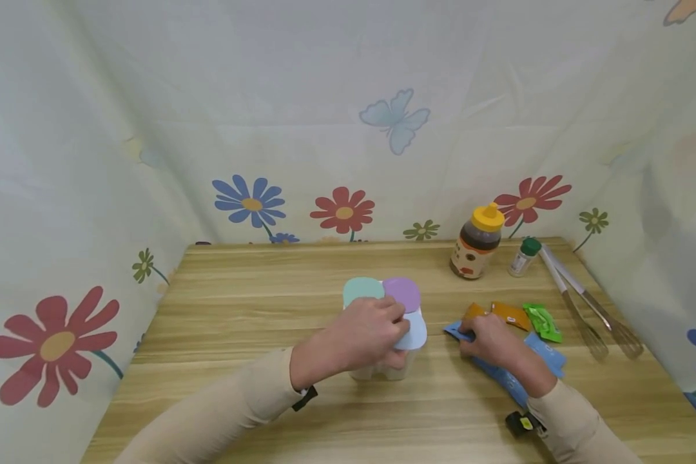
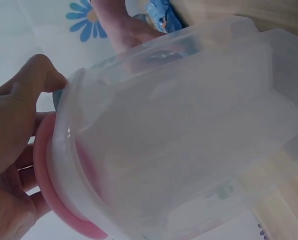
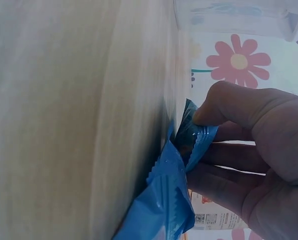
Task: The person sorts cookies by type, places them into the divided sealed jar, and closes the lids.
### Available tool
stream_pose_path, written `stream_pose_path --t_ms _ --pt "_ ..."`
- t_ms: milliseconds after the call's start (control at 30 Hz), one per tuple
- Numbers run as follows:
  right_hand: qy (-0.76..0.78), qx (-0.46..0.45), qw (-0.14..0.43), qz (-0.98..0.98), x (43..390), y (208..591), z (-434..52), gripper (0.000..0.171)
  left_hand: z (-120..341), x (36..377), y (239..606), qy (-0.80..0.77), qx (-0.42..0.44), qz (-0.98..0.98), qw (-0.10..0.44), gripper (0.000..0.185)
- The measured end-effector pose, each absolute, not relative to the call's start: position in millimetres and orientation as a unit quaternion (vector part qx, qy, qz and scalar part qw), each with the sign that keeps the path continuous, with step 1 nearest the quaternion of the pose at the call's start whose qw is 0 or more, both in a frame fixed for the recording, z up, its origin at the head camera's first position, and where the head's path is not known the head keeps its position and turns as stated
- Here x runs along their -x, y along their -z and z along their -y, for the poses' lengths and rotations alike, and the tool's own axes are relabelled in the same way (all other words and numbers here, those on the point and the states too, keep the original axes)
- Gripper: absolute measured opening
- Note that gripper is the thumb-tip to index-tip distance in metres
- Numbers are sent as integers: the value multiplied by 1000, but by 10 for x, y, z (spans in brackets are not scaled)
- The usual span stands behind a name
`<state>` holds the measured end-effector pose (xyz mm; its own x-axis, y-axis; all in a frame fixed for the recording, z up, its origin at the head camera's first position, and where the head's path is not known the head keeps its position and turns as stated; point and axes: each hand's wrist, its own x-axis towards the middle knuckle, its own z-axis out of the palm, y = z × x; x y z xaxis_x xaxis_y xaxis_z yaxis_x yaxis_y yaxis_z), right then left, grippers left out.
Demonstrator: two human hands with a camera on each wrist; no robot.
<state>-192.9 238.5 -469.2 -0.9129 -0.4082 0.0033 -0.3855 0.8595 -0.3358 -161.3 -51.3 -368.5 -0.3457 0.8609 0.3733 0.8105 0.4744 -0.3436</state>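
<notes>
From the head view I counted four coloured lids on the clear container under my left hand; my right hand pinched one blue packet on the wooden table. No label was readable.

Left wrist view: fingers curled around the container's pink lid.

Right wrist view: thumb and fingers pinched the packet's edge.

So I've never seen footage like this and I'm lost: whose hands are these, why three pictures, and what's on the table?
There is no machine: a person wears three cameras. The head view looks down at a wooden table. The left hand grips a clear container with pastel lids; its wrist camera shows it close up. The right hand pinches a blue packet, seen close by the other wrist camera. Behind lie orange packets, a green packet, a sauce bottle, a small jar and whisks.
</notes>
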Motion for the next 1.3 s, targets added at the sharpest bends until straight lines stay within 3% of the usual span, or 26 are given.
stream_pose_path --t_ms 367,967,1300 --pt "180 205 -6 -962 1904 4747 -2434 18 598 1690 3633 46 507 819 265 13" --pt "179 205 -58 -960 1909 4755 -2455 13 677 1757 3549 203 475 845 140 17" --pt "176 223 -94 -954 1877 4786 -2492 9 734 1808 3580 233 475 842 109 20"
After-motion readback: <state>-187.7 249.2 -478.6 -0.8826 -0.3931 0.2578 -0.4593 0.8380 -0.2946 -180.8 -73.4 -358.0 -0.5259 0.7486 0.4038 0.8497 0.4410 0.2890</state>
